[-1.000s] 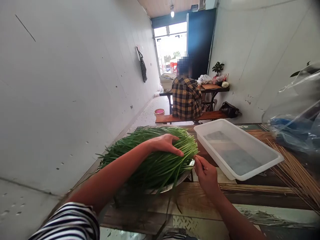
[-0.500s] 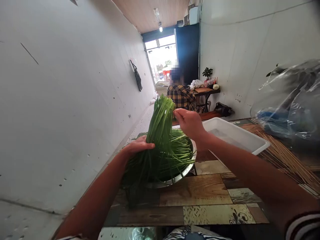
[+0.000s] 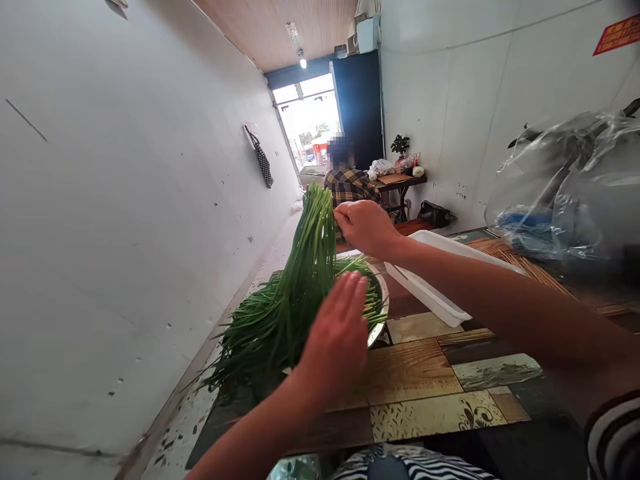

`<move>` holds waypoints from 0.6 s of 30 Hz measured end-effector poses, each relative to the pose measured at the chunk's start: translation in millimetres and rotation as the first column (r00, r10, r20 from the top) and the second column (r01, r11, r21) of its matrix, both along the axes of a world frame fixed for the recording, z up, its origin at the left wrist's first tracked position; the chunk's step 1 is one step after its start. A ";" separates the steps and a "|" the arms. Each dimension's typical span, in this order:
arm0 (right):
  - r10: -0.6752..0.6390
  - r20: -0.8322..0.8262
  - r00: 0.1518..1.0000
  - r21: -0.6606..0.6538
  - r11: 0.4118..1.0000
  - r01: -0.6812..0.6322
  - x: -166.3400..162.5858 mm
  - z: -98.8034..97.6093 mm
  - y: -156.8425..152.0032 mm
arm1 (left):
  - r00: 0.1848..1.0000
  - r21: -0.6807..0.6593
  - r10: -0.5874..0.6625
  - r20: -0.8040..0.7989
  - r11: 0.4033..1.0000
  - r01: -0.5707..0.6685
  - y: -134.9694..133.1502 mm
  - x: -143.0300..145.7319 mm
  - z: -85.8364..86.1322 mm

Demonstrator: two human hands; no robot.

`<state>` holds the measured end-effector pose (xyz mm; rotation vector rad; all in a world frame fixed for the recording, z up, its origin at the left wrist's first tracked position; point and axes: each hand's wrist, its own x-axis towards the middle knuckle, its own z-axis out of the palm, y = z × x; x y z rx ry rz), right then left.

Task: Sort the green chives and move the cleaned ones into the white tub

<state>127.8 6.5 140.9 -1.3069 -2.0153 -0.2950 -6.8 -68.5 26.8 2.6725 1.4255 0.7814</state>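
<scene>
A bunch of long green chives (image 3: pixel 313 233) is gripped near its raised end by my right hand (image 3: pixel 367 227), whose fingers are closed. Its leaves hang down over a round metal basin (image 3: pixel 383 307), which holds more chives. Long leaf ends spill past the basin's left side. My left hand (image 3: pixel 337 333) is in front of the basin with its fingers stretched out, close to the hanging leaves. Nothing shows in that hand, though motion blurs it a little. Both the left forearm and the leaves hide much of the basin.
A white plastic tray (image 3: pixel 440 303) lies on the wood-patterned table (image 3: pixel 415 373), partly behind my right forearm. Thin sticks (image 3: pixel 535 270) and a clear plastic bag (image 3: pixel 555 200) are farther right. Beyond the table sits a person in a plaid shirt (image 3: pixel 347 185). A white wall runs along the left.
My left hand has left the bunch and moved right and towards me, its fingers now stretched out. My right hand still holds the chives, which now hang longer and looser to the left.
</scene>
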 end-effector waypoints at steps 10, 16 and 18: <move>0.142 -0.162 0.976 0.213 0.971 -0.106 8.4 18.1 -23.2 | 0.889 -0.111 0.408 -0.208 0.893 -0.436 54.1 52.5 -57.3; 0.136 -0.158 0.978 0.257 0.962 -0.092 17.4 54.2 -31.4 | 0.920 -0.141 0.372 -0.127 0.911 -0.388 41.8 47.8 -56.1; 0.127 -0.163 0.978 0.283 0.956 -0.076 21.2 65.5 -31.0 | 0.941 -0.196 0.329 -0.078 0.920 -0.338 29.9 48.2 -41.8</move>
